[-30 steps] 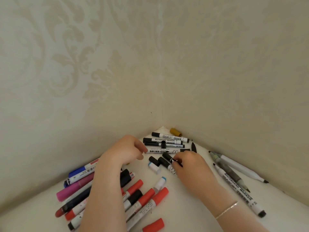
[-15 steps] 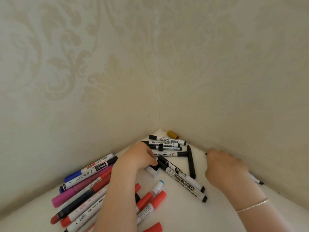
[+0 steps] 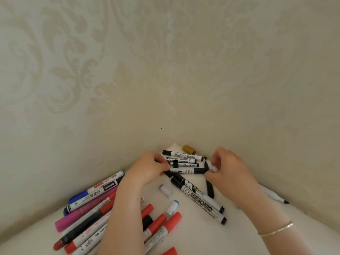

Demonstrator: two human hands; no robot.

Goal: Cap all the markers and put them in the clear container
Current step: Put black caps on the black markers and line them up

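My left hand [image 3: 149, 168] curls its fingers round a small black cap [image 3: 168, 174] beside the black whiteboard markers in the corner [image 3: 184, 157]. Over those markers' right ends, my right hand [image 3: 230, 171] grips the white end of a marker [image 3: 214, 168]; the rest of that marker is hidden in my palm. Two long black-capped whiteboard markers [image 3: 199, 196] lie between my hands, with a slim black pen [image 3: 209, 189] next to them. Red markers [image 3: 161, 227] lie by my left forearm. No clear container is in view.
A pile of blue, purple, black and red markers [image 3: 92, 205] lies at the left. Two white caps with blue ends [image 3: 166, 191] [image 3: 172, 207], a yellow cap [image 3: 188, 149], a red cap [image 3: 170, 252] and a thin white pen [image 3: 274, 196] lie loose. Patterned walls close in both sides.
My right hand left the two long whiteboard markers, went to the thin pens on the right, and came back toward the corner holding a white marker. My left hand moved slightly toward the corner.
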